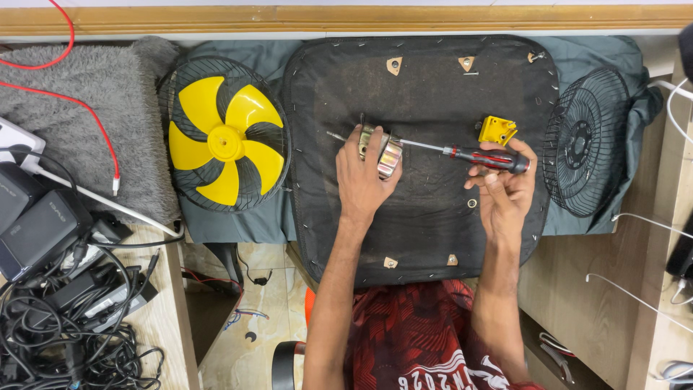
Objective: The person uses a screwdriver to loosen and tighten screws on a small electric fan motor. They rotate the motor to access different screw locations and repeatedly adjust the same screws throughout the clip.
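My left hand (361,177) grips a small metal fan motor (382,148) with copper windings, pressing it against a black upturned seat pad (426,217). My right hand (502,184) holds a red and black screwdriver (485,157) by its handle. The long steel shaft runs left across the motor, its tip sticking out just past it. A small yellow plastic part (497,131) lies on the pad just above my right hand.
A yellow fan blade in a black wire guard (225,137) lies left of the pad. A second black guard (586,141) rests at the right. Grey cloth, red wires, black adapters and tangled cables fill the left side. A washer (472,204) sits on the pad.
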